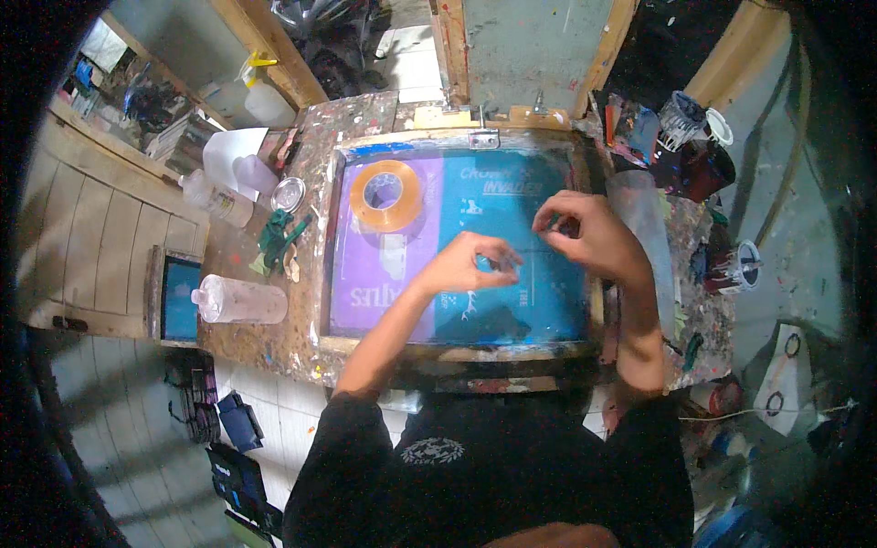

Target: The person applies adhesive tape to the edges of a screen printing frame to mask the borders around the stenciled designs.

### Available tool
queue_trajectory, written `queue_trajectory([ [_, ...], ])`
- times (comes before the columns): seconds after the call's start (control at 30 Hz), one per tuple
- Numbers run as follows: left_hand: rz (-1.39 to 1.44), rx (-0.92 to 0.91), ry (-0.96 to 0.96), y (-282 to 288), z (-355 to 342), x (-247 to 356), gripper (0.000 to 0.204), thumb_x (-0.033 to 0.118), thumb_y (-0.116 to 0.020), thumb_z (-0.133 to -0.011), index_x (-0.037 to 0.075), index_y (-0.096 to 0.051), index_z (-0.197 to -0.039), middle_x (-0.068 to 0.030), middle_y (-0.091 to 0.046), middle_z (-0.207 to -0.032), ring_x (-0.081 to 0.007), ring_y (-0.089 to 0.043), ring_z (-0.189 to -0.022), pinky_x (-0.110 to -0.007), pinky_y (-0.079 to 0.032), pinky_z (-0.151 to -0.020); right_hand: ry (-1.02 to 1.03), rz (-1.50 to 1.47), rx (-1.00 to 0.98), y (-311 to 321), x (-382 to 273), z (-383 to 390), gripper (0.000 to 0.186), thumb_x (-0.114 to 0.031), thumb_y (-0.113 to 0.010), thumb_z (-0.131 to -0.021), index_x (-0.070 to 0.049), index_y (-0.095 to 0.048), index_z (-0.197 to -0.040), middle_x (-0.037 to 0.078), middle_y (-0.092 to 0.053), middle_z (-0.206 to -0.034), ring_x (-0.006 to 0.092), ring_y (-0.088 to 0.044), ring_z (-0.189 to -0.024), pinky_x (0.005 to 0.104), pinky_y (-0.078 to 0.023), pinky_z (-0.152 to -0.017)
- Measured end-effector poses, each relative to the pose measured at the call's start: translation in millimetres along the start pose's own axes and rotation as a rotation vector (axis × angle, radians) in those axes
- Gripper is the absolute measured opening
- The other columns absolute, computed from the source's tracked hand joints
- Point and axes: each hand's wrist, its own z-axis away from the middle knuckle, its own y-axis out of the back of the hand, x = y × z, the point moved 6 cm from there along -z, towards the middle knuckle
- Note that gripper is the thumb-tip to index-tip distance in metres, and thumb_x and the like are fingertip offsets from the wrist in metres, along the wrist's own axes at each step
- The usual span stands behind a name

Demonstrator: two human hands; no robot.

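A wooden-framed printing screen lies on the bench in front of me, its mesh purple on the left and blue-teal on the right with pale stencil designs. On the purple part rests a roll of tape, amber-coloured. My left hand hovers over the middle of the mesh with its fingers curled together in a pinch, slightly blurred. Over the screen's right side, my right hand is also closed, thumb and fingers pinched. If anything thin is held in either hand or stretched between them, I cannot make it out.
A metal hinge clamp grips the screen's far edge. To the left are a clear bottle lying on its side, a green cloth and a spray bottle. Paint-stained tubs and a dripping paint cup stand right.
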Motion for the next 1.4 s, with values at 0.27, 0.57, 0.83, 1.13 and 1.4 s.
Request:
queue_trajectory([
  [0.27, -0.049, -0.095, 0.262, 28, 19, -46, 0.017, 0.016, -0.079, -0.077, 0.006, -0.070, -0.086, -0.0026, -0.070, -0.087, -0.0119, -0.063, -0.082, -0.027, -0.049, -0.073, -0.375, -0.442, 0.184, -26, 100, 37, 0.016, -0.012, -0.069, -0.085, -0.003, -0.068, -0.098, 0.006, -0.070, -0.090, 0.0135, -0.065, -0.076, 0.0277, -0.053, -0.069],
  [0.57, -0.132, 0.053, 0.458, 63, 13, -78, 0.014, 0.012, -0.076, -0.080, 0.009, -0.069, -0.092, -0.0017, -0.069, -0.085, -0.0115, -0.063, -0.079, -0.028, -0.049, -0.071, -0.403, -0.520, 0.535, -52, 174, 56, 0.026, -0.016, -0.076, -0.081, 0.000, -0.069, -0.100, 0.007, -0.071, -0.090, 0.0137, -0.066, -0.075, 0.0273, -0.053, -0.069],
  [0.83, -0.236, 0.304, 0.483, 68, 12, -103, 0.017, 0.020, -0.072, -0.084, 0.004, -0.067, -0.086, -0.0052, -0.068, -0.077, -0.0114, -0.062, -0.070, -0.029, -0.049, -0.064, -0.537, -0.510, 0.592, -59, 182, 44, 0.020, -0.015, -0.071, -0.085, 0.001, -0.067, -0.096, 0.006, -0.069, -0.087, 0.0132, -0.066, -0.076, 0.0271, -0.057, -0.053],
  [1.13, 0.027, 0.293, 0.326, 40, 15, -99, 0.013, 0.014, -0.055, -0.096, 0.003, -0.048, -0.093, -0.0122, -0.071, -0.085, -0.0165, -0.068, -0.086, -0.031, -0.050, -0.075, -0.567, -0.338, 0.450, -71, 175, 32, 0.021, -0.019, -0.064, -0.090, -0.001, -0.058, -0.097, 0.010, -0.065, -0.089, 0.0186, -0.066, -0.066, 0.0309, -0.055, -0.044],
  [1.4, -0.002, 0.252, 0.319, 24, 28, -81, 0.010, 0.011, -0.053, -0.096, 0.003, -0.046, -0.095, -0.0136, -0.072, -0.088, -0.0170, -0.068, -0.087, -0.031, -0.050, -0.076, -0.720, -0.339, 0.457, -75, 173, 48, 0.017, -0.012, -0.065, -0.089, 0.001, -0.057, -0.097, 0.010, -0.065, -0.090, 0.0197, -0.069, -0.068, 0.0297, -0.053, -0.040],
])
